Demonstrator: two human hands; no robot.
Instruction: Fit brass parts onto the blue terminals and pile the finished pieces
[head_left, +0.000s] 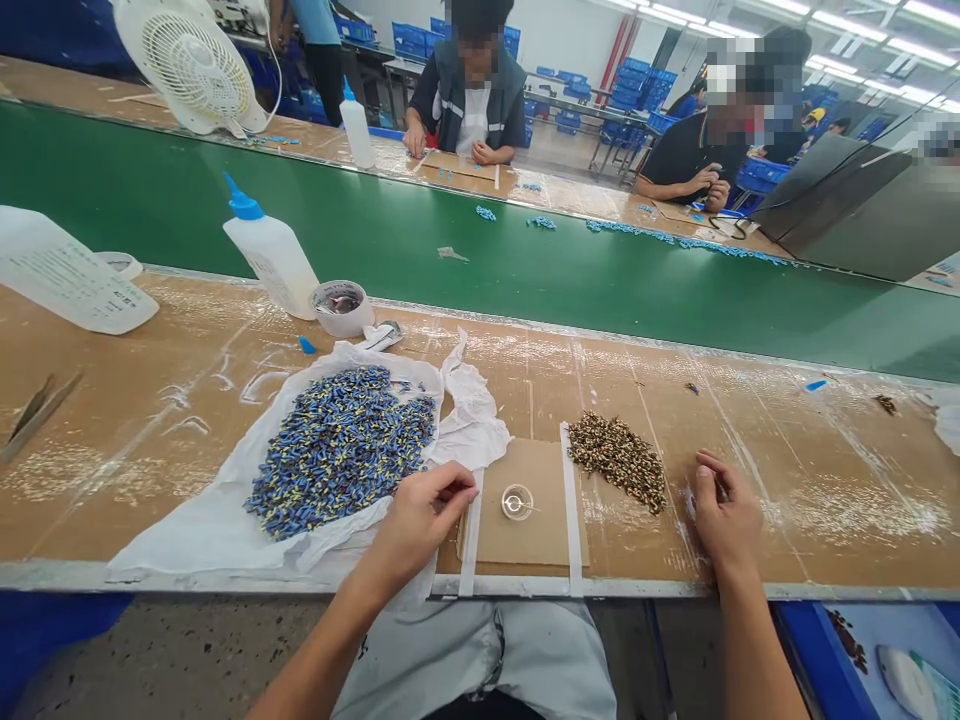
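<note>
My left hand (417, 518) is closed in a pinch at the left edge of a cardboard pad (540, 545). Whatever its fingertips hold, if anything, is too small to make out. Left of it, a large heap of small blue-and-yellow pieces (337, 450) lies on a white sheet (187, 530). A small round clear dish (517, 502) with a thin stick across it sits on the pad, between two white tape strips. My right hand (726, 515) rests curled on the table, beside a heap of small brown-and-tan pieces (619, 462); its fingers hide any content.
A glue bottle with blue tip (274, 260), a tape roll (343, 308), a large white jug (67, 270) and tweezers (41, 415) are on the left. Behind runs a green belt (360, 235) carrying blue pieces. Two people sit across it, near a white fan (191, 70).
</note>
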